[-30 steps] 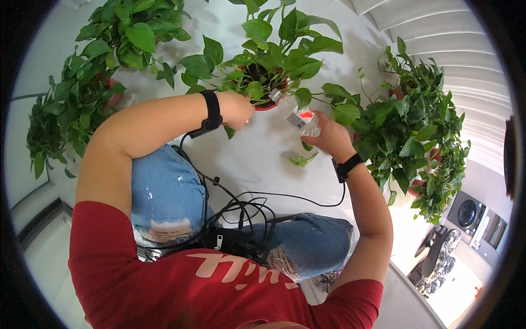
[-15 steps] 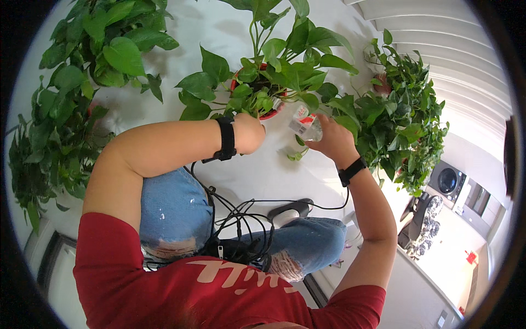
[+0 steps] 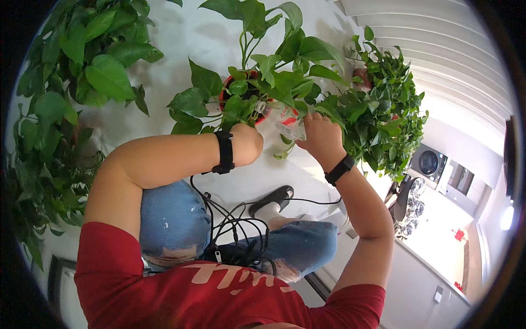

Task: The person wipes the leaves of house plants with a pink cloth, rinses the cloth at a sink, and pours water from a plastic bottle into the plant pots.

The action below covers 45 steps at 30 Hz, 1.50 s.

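A clear plastic bottle [image 3: 291, 130] with a red and white label is in my right hand [image 3: 323, 138], whose fingers wrap round it. The bottle tilts, its neck pointing left toward the red pot [image 3: 223, 94]. A leafy green vine plant [image 3: 285, 82] grows from this pot, with dark soil partly showing between leaves. My left hand [image 3: 247, 143] is curled at the pot's near side, among the lower leaves. Its fingertips are mostly hidden, so what they grip cannot be made out. Both wrists wear black straps.
Another trailing plant [image 3: 383, 109] stands at right, and bushy foliage [image 3: 49, 131] fills the left side. Black cables [image 3: 235, 225] run over my lap and to my right wrist. My slippered foot [image 3: 274, 203] rests on the pale floor. A washing machine [image 3: 430, 162] is farther off at right.
The bottle has moved left and tipped toward the pot, its neck now among the leaves. My left hand stays by the pot. The foot has shifted, and the whole view has swung slightly.
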Tool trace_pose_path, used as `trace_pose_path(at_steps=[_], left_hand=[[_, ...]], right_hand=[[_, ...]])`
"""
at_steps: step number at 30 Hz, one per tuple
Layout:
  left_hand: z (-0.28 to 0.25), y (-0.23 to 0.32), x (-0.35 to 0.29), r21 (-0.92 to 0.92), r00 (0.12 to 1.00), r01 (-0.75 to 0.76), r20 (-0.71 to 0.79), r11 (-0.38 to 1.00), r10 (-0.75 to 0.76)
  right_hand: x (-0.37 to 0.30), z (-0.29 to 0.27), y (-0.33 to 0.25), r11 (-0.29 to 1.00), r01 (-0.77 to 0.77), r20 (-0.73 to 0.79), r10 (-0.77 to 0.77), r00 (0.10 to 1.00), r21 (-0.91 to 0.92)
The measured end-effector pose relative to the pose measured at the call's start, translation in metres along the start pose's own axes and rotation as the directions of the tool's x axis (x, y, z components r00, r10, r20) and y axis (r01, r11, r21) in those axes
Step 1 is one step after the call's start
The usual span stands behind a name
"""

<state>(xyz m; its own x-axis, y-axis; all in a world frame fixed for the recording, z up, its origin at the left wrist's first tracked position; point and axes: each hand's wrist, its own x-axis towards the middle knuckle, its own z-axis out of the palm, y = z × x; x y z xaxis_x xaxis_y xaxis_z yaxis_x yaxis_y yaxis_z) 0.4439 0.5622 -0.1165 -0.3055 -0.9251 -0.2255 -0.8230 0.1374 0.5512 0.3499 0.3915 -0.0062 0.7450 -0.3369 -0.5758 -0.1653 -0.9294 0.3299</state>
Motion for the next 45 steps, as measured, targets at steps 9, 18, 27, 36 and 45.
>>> trace_pose_path(at_steps=[9,18,27,36,45], left_hand=[[-0.031,0.053,0.003,-0.233,0.998,-0.067,-0.014,0.97,0.066],[-0.042,0.092,0.035,-0.516,0.993,0.087,0.114,0.852,-0.032],[0.005,0.124,0.147,-0.976,0.975,0.084,0.122,-0.199,-0.183],[0.013,0.143,0.187,-0.842,0.945,0.04,0.207,-0.537,-0.253],[0.053,0.117,0.173,-0.968,0.914,0.171,0.225,-0.181,-0.338]], right_hand=[[-0.042,0.113,0.028,0.768,0.049,-0.15,0.062,0.987,0.639],[-0.105,0.302,0.042,0.465,0.158,-0.31,0.27,0.912,0.871],[-0.156,0.439,0.06,0.006,-0.021,0.005,0.856,0.516,1.0],[-0.149,0.501,0.045,-0.139,-0.058,0.149,0.854,0.499,0.989],[-0.162,0.489,0.024,-0.254,-0.12,0.28,0.839,0.466,0.96]])
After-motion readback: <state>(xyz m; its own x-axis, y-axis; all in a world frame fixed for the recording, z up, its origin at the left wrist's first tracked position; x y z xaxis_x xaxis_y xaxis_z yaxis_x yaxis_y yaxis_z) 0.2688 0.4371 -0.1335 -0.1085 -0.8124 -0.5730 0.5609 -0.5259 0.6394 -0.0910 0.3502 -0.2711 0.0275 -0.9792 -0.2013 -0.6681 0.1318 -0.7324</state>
